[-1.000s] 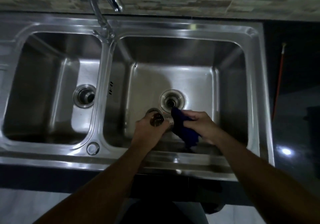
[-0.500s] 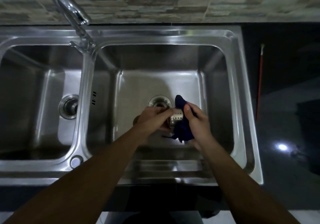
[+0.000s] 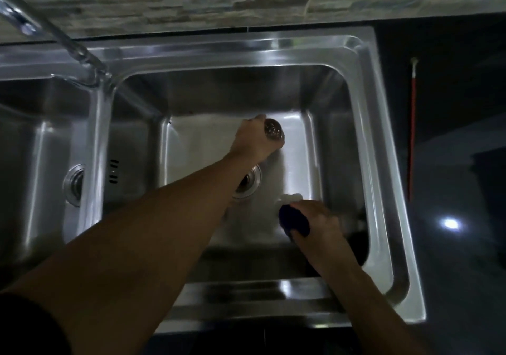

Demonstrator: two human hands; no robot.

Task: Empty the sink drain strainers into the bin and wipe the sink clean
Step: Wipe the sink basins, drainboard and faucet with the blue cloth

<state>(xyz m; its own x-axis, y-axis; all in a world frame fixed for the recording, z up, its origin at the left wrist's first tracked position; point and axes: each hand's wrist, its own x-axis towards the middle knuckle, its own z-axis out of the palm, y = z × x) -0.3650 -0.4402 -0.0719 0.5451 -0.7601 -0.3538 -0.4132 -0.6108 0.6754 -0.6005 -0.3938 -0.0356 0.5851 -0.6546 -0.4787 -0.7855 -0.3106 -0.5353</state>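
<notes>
A steel double sink (image 3: 367, 53) fills the view. My left hand (image 3: 253, 142) reaches across the right basin and grips a perforated metal strainer (image 3: 273, 132) above the basin's far floor. The right basin's open drain (image 3: 250, 182) shows partly under my left forearm. My right hand (image 3: 317, 223) holds a dark blue cloth (image 3: 293, 219) bunched against the basin floor at the near right. The left basin's drain (image 3: 74, 184) sits at the left edge.
The tap (image 3: 54, 34) arches in from the upper left over the divider. A thin red rod (image 3: 412, 124) lies on the dark counter to the right of the sink. A stone-tile wall runs behind the sink.
My hands have parted: the left carried the strainer away from the cloth toward the basin's back, the right dropped with the cloth to the near-right floor. The view shifted right and closer.
</notes>
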